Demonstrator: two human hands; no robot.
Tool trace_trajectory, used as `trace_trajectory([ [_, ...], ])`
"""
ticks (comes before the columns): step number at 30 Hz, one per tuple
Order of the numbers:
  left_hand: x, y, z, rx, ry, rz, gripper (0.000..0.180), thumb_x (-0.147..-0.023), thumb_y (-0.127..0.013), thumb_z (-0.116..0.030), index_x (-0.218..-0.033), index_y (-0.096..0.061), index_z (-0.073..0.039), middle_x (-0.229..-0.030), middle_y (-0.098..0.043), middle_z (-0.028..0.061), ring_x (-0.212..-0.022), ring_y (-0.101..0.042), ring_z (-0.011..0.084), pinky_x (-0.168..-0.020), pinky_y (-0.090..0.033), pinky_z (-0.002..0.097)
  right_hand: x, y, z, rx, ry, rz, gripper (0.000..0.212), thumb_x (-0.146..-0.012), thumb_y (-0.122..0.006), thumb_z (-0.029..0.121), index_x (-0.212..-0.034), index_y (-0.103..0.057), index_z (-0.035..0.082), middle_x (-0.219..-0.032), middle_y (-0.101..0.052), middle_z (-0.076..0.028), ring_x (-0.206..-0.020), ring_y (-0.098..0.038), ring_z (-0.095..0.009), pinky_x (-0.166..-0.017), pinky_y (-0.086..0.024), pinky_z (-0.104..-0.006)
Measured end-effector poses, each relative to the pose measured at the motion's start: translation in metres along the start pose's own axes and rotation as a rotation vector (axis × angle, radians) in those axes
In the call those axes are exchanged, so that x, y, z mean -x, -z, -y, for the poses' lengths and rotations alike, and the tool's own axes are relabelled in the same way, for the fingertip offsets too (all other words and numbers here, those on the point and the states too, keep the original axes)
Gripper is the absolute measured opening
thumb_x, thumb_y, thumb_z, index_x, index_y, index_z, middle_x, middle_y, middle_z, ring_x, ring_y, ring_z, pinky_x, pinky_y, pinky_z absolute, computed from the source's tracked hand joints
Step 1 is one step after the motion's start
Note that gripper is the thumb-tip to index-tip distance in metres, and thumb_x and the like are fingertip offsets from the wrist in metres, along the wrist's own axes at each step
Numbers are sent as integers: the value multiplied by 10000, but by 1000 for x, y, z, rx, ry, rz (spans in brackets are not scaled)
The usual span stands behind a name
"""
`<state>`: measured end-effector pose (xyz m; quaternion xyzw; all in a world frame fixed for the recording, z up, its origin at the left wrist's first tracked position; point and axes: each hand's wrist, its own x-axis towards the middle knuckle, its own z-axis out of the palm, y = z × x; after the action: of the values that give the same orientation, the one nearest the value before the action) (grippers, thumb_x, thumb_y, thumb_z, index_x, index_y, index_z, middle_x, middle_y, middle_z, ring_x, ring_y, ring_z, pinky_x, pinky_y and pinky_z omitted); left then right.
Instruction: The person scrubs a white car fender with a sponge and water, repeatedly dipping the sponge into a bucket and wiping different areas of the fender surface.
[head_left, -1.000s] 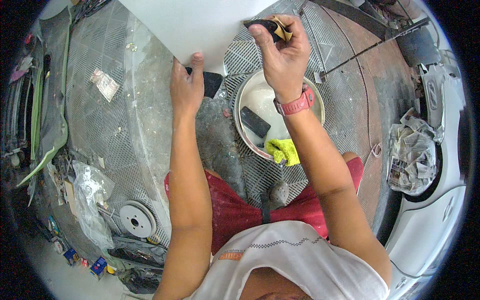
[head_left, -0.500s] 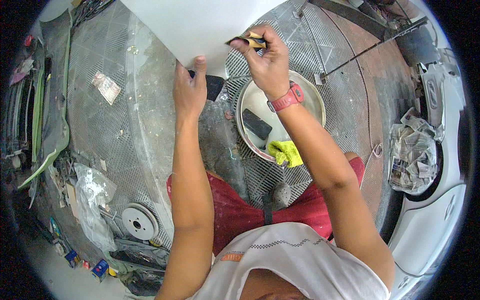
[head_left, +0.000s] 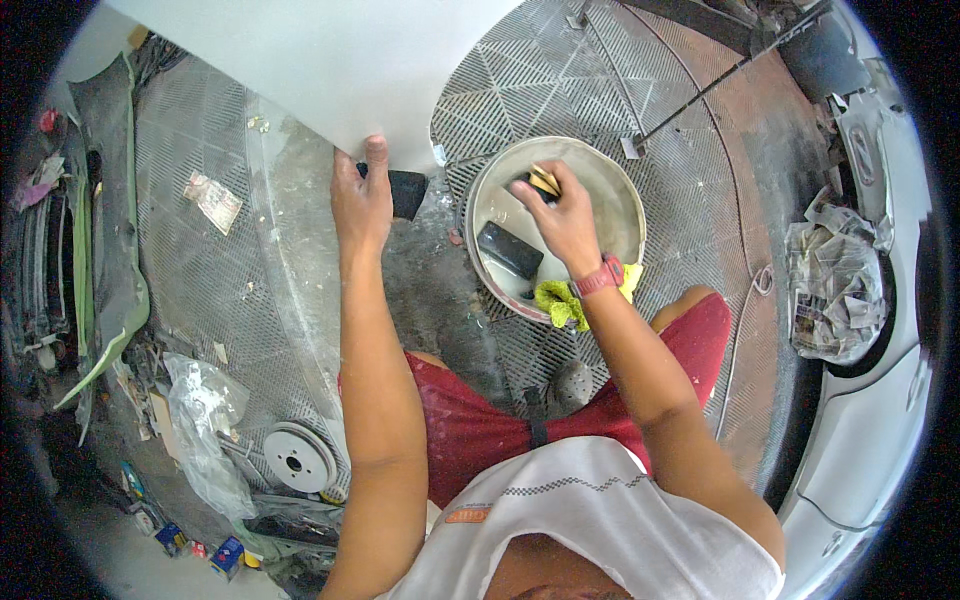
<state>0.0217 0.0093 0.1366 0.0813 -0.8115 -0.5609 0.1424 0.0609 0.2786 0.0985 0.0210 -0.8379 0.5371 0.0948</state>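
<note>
The left hand [head_left: 362,200] is stretched out forward and presses against the lower edge of a large white panel [head_left: 320,60], thumb lying up on the smooth pale face. Its fingers are curled under the edge around a dark block [head_left: 406,192], a black rectangular pad that sticks out just to the right of the hand. The panel is flat, matt and off-white, with no marks that can be made out, and it fills the space ahead of that hand.

The right hand [head_left: 566,220] hangs over a round metal basin [head_left: 620,185] standing on the grated floor [head_left: 560,80]. The fingers are pinched tight on a small folded piece [head_left: 543,181] with tan and dark layers, held just above the basin's pale inside; whether it touches the bottom cannot be told. A red wristband [head_left: 600,276] sits on the wrist right behind the hand.

Inside the basin, just to the left of the right hand and below it, lies a second dark rectangular block [head_left: 509,249], flat on the bottom. A yellow-green cloth [head_left: 562,302] is draped at the basin's near rim, beside the wrist.

Far to the right of the right hand is a crumpled bundle of newspaper [head_left: 835,290] against a white car body [head_left: 880,420]. Well behind and to the left of the left hand, near the elbow, lie a clear plastic bag [head_left: 205,420] and a brake disc [head_left: 295,462].
</note>
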Motion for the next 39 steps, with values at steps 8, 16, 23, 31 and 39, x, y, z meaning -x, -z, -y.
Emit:
trace_trajectory([
  [8,-1,2,9,-53,15,10,941,-1063,-474,-778,-1464,-568,68,-1441,-629,242,-1357,-574,345,-1187,-398,451,11,17,2,-13,-133,-47,402,-931,-867,294,-1152,-735,-15,-1048,-786,-179,-979,-756,-276,-899,-578,-394],
  [16,-3,-7,10,-45,-148,-12,923,-1108,-401,-737,-1502,-522,89,-1460,-607,249,-1363,-551,350,-1193,-374,443,-89,-21,116,-222,566,-215,371,-863,-938,269,-1024,-702,32,-897,-716,-91,-807,-683,-224,-757,-550,-345],
  [23,2,-4,-1,-58,-137,23,937,-1119,-369,-726,-1556,-466,98,-1558,-544,283,-1453,-508,401,-1232,-343,458,-106,-37,111,-114,507,-55,372,-847,-963,229,-951,-653,52,-793,-635,-12,-717,-556,-113,-655,-484,-292],
  [31,1,-5,0,-132,-96,-19,902,-1134,-349,-700,-1588,-446,72,-1610,-504,297,-1502,-471,438,-1247,-335,468,-111,-36,99,-176,673,-171,365,-848,-961,208,-941,-645,51,-765,-608,-31,-698,-548,-114,-655,-480,-280],
  [39,3,-6,-1,-130,-61,3,938,-1123,-351,-722,-1603,-408,82,-1576,-527,305,-1466,-498,446,-1235,-342,476,-106,-46,90,-195,553,-179,451,-794,-971,354,-977,-698,45,-847,-689,-136,-736,-684,-316,-669,-539,-410],
])
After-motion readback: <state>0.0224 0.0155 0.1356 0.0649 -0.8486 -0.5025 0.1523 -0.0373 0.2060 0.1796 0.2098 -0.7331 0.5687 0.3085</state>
